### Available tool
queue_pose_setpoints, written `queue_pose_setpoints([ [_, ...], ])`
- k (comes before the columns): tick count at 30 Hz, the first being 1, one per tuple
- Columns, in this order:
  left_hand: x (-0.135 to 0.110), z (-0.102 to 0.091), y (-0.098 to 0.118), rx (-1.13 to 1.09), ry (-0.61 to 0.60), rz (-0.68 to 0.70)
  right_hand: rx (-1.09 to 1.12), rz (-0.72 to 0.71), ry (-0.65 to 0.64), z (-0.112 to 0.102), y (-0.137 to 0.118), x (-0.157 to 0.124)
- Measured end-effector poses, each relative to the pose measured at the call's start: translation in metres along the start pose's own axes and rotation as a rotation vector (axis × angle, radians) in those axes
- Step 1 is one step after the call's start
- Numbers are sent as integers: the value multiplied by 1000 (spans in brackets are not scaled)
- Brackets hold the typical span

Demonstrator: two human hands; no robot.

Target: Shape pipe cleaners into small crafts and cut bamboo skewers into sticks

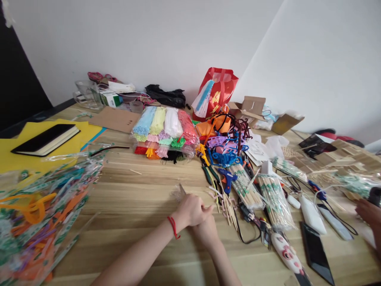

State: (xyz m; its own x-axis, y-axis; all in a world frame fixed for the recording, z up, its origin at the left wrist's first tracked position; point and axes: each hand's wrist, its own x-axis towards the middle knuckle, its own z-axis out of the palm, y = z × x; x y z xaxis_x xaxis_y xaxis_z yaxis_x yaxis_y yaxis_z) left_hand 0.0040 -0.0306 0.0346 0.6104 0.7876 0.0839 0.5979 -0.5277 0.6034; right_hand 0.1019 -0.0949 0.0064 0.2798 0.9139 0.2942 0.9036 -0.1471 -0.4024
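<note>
Clear plastic piece [177, 193] shows over wooden table [133, 210], just beyond left hand [191, 208], which overlaps right hand [206, 230]; fingers mostly hidden, can't tell if apart, together or clamped on it.

Pipe cleaners [165, 124], wooden sticks [271, 196] and a glue gun [228, 178] mark a craft workspace.

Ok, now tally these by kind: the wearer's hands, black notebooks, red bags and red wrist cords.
Wearer's hands, left hand and right hand: 2
Black notebook: 1
Red bag: 1
Red wrist cord: 1
Total: 5
</note>
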Motion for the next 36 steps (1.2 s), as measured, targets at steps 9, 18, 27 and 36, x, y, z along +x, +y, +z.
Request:
queue_pose_setpoints([
  [9, -12, -9, -17, -104, 351, 64, 49, -25, -227, -18, 27, -12],
  [18, 34, 40, -27, 316, 43, 141, 170, 172, -74, -12, 56, -12],
  [27, -15, 12, -55, 378, 220, -46, -79, -10, -192, -3, 42, -7],
  [36, -33, -38, -50, 337, 334, -60, -173, -284, -280, 5, 2, -13],
])
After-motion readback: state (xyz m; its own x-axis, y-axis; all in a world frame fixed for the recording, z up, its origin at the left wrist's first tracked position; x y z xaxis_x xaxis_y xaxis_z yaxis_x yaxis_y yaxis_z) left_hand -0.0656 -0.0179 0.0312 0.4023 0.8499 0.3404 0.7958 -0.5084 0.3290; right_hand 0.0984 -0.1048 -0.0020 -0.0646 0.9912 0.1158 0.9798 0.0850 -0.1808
